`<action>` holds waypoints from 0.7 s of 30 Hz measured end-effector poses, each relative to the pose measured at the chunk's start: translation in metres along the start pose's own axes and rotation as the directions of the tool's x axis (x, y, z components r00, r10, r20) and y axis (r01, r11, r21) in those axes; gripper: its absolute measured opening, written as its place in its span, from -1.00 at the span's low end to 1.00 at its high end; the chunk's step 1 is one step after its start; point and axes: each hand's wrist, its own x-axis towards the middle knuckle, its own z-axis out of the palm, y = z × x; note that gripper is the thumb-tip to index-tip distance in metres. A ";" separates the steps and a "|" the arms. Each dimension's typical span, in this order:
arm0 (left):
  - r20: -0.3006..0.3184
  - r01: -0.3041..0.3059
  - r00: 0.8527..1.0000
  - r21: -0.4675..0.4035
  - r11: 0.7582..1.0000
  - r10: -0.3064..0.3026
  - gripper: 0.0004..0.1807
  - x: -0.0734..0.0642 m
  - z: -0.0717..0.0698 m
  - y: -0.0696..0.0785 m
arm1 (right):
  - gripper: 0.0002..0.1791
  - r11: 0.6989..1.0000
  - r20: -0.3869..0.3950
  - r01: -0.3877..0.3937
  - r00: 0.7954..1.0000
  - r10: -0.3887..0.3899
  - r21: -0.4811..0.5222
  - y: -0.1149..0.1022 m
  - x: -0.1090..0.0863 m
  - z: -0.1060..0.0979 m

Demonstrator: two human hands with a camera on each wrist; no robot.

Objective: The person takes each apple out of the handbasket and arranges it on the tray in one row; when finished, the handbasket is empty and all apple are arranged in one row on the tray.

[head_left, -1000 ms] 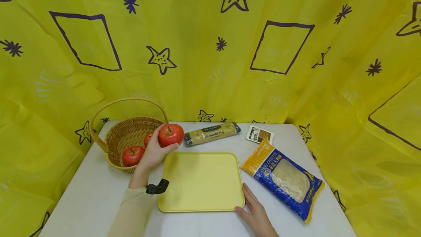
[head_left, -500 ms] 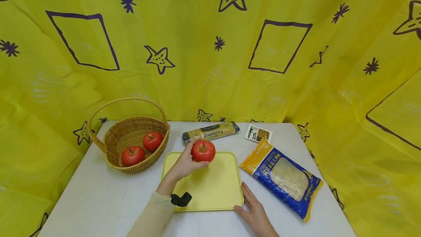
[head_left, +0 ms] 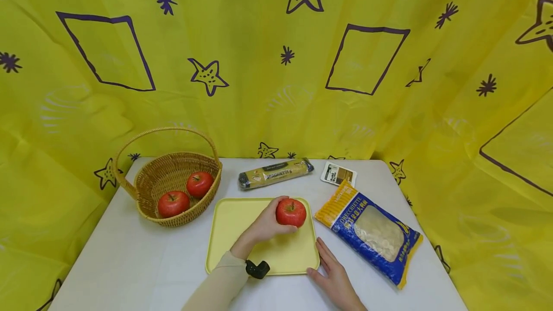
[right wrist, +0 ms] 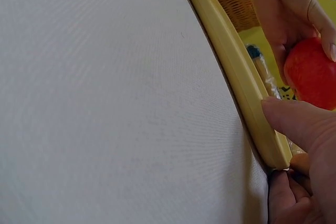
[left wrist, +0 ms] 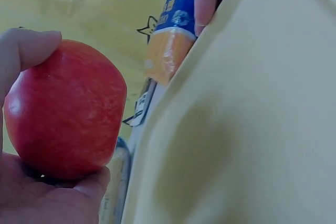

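Observation:
My left hand [head_left: 269, 222] grips a red apple [head_left: 291, 212] over the right half of a pale yellow tray [head_left: 242, 248]. In the left wrist view, thumb and fingers wrap the apple [left wrist: 68, 108], and a shadow falls on the tray [left wrist: 278, 103] beside it. My right hand [head_left: 334, 277] holds the tray's near right corner. The right wrist view shows its thumb [right wrist: 289, 116] against the tray's rim [right wrist: 236, 61] and its other fingers bent around the corner. Two more red apples [head_left: 174, 204] lie in a wicker basket [head_left: 157, 181] at the left.
A spaghetti packet [head_left: 276, 174] lies behind the tray. Right of it is a small white-edged packet [head_left: 339, 174]. A blue and yellow orecchiette bag [head_left: 371, 234] lies right of the tray, near my right hand. The basket has a tall arched handle [head_left: 168, 129]. A yellow patterned curtain [head_left: 250, 23] surrounds the white table.
My left hand has carried the apple from beside the basket rightward and nearer, over the tray's right half. The right hand stays at the tray's corner.

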 end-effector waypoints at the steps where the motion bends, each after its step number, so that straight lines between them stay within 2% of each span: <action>1: 0.006 0.002 1.000 0.003 1.000 -0.002 -0.05 0.001 0.003 -0.001 | -0.15 1.000 0.002 -0.002 1.000 0.002 -0.006 0.000 0.000 0.000; 10: 0.051 0.017 0.999 0.015 1.000 -0.018 -0.05 0.006 0.018 -0.012 | -0.16 0.999 -0.009 0.032 0.999 -0.032 0.009 0.000 -0.001 0.000; 21: 0.072 0.033 0.997 0.092 0.995 -0.040 -0.05 0.006 0.027 -0.022 | -0.15 0.999 -0.009 0.038 0.999 -0.038 0.010 0.001 -0.001 0.000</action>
